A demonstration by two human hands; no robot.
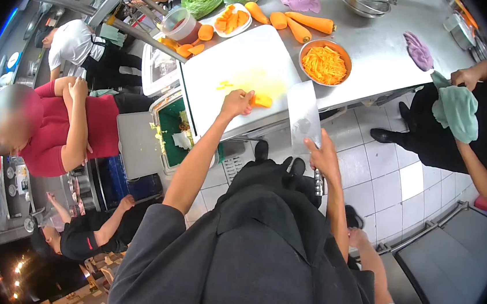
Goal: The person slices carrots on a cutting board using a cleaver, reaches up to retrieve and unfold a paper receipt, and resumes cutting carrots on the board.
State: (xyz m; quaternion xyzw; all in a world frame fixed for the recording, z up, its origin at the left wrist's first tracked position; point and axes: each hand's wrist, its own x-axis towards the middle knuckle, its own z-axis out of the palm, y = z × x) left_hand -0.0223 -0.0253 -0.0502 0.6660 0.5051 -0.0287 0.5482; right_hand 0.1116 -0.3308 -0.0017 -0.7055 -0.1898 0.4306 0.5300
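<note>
Over the near part of a white cutting board (235, 53), my left hand (238, 103) is closed on a short carrot piece (261, 100), which rests on the board. My right hand (324, 153) grips a wide cleaver (304, 117) at its handle; the blade lies across the board's right corner, apart from the carrot piece. Small yellow-orange bits (224, 85) lie left of the carrot piece. To the right of the board sits a metal bowl (350, 68) full of shredded carrot (323, 65).
Whole carrots (310, 22), a white dish (218, 29) of carrot chunks and a plastic tub (180, 26) line the board's far side. A green bin (170, 145) stands at the left. A co-worker at the right holds a green cloth (456, 107). Several people stand at the left.
</note>
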